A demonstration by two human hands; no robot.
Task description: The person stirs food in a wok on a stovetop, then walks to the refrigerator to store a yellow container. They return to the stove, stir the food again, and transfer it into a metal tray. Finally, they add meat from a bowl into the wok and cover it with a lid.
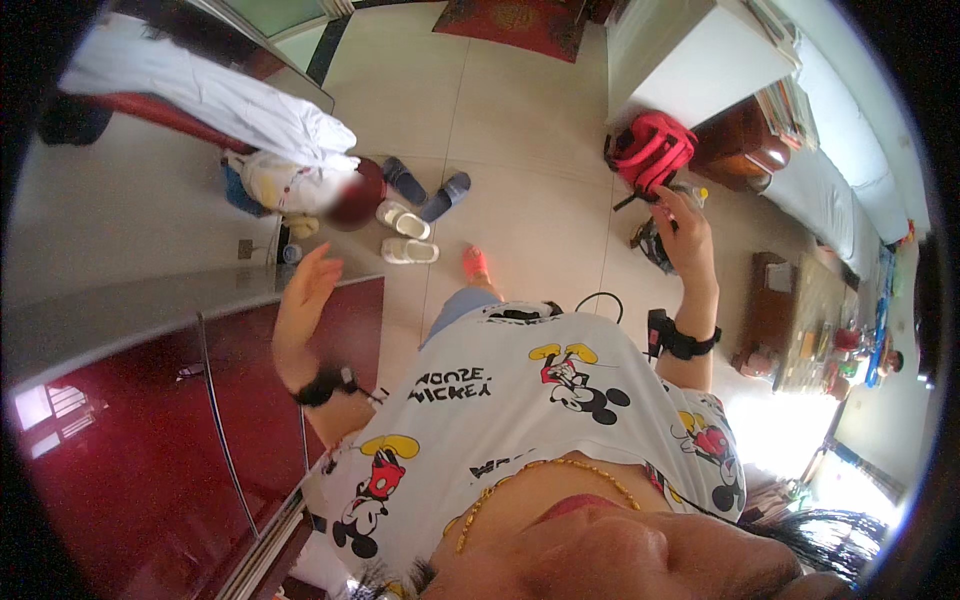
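Observation:
My left hand [313, 279] is raised with its fingers apart and nothing in it. In the picture it overlaps the end of a grey countertop [150, 304] above glossy dark red cabinet doors [292, 345]. On the other side, my right hand [684, 232] is lifted with loosely bent fingers, and I see nothing held in it. Its fingertips overlap the lower edge of a red and black backpack [654, 154] on the floor; whether they touch is unclear. Partly behind this hand are a dark bag [651, 246] and a bottle with a yellow cap [700, 196].
Dark slippers [405, 180] and white shoes [410, 250] lie on the tiled floor [525, 187] before my foot [475, 264]. White cloth [217, 97] drapes over a red-edged surface. A brown wooden seat [739, 142], a pale sofa [817, 195] and a cluttered low table [802, 337] line the right.

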